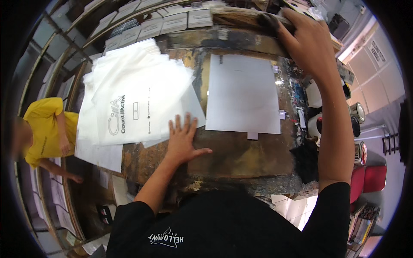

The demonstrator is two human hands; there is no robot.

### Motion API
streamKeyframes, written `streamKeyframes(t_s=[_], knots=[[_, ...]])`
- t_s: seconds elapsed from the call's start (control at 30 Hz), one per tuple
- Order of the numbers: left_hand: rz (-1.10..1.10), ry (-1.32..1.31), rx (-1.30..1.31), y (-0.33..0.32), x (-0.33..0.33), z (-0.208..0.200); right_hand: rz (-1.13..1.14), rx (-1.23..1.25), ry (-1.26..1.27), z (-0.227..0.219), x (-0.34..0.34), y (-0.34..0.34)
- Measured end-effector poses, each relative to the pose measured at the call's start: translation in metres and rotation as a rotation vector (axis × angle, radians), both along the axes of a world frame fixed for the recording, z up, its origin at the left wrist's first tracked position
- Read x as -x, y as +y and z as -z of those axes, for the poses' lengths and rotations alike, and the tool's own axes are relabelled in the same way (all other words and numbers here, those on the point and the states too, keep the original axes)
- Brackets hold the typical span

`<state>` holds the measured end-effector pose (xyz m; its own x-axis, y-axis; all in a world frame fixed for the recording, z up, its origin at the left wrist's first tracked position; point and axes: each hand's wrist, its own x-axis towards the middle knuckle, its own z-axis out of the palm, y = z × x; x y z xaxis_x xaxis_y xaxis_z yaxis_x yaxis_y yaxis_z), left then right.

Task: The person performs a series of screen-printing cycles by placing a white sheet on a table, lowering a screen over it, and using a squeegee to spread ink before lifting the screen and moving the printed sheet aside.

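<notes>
My left hand [183, 142] lies with its fingers spread on the lower right corner of a fanned pile of translucent white printed sheets [163, 81], perhaps plastic bags. To the right of the pile, a plain white sheet [243, 94] rests on the stained board, with small tabs at its right and lower edges. Up at the far right, my right hand [307, 36] is closed round the end of a wooden bar [245, 18], which looks like the edge of a raised frame. The bar's end and a dark blurred piece there are partly hidden by the fingers.
The paint-stained worktable [232, 161] carries a black cloth [306, 163] at its right edge. Paint cans [357, 112] and a red chair [374, 178] stand beyond. Racks with pale printed pieces [174, 22] line the back. A person in a yellow shirt [47, 133] is at the left.
</notes>
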<state>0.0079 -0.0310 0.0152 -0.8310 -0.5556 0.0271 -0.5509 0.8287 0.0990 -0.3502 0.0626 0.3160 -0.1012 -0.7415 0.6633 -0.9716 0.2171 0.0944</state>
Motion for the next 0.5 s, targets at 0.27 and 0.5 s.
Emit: streamKeyframes(t_s=[0.27, 0.5], knots=[[0.373, 0.148, -0.188, 0.069, 0.162, -0.005, -0.095, 0.061, -0.086, -0.010, -0.011, -0.009], [0.510, 0.228, -0.069, 0.097, 0.199, 0.005, 0.166, -0.205, -0.204, -0.031, -0.028, 0.003]])
